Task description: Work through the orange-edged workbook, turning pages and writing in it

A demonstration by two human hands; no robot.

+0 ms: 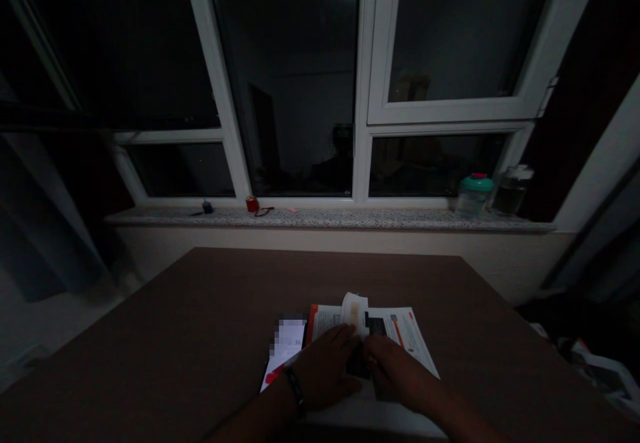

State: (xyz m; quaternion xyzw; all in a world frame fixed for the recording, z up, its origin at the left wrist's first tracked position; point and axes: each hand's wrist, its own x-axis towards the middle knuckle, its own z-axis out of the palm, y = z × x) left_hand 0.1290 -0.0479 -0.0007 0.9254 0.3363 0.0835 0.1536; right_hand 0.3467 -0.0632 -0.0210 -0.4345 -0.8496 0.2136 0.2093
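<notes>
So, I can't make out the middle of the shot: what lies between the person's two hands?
In the head view, a dark flat object, too dim to identify, lies between the left hand and right hand, over printed paper.

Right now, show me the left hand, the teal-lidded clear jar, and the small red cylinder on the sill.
Bare left hand [324,368]: head view, on the back of the hand.
Teal-lidded clear jar [475,183]: head view, on the lid.
Small red cylinder [252,204]: head view, on its side.

A dim room, probably a home at night: a brown table [150,323] stands below white-framed windows [215,63], with a teal-lidded jar [474,195] on the speckled stone sill [325,218].
</notes>
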